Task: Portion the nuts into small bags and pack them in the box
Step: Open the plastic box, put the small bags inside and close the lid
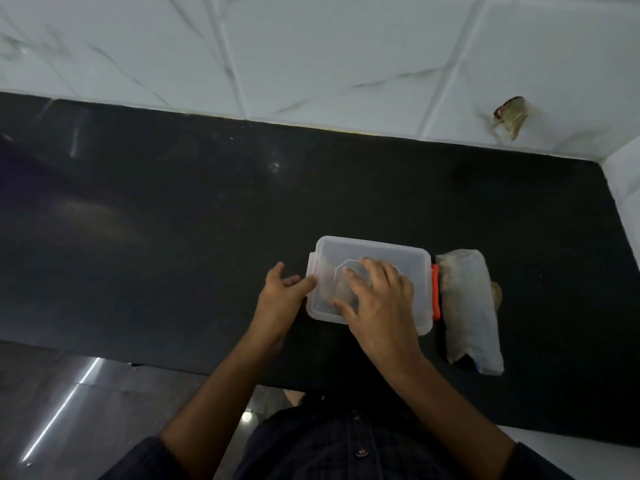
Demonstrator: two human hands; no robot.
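Note:
A translucent plastic box (391, 258) with its lid on and an orange clasp (435, 292) on its right side sits on the black counter (173, 220). Pale shapes show dimly through the lid. My right hand (377, 303) lies flat on the lid with its fingers spread. My left hand (282, 296) is at the box's left edge, with a fingertip touching the left clasp. A rolled clear bag of nuts (467, 306) lies just right of the box.
White marble-look wall tiles (311, 57) run behind the counter, with a broken hole (512, 114) at the right. The counter's front edge passes just below my forearms. A side wall closes the counter at the far right.

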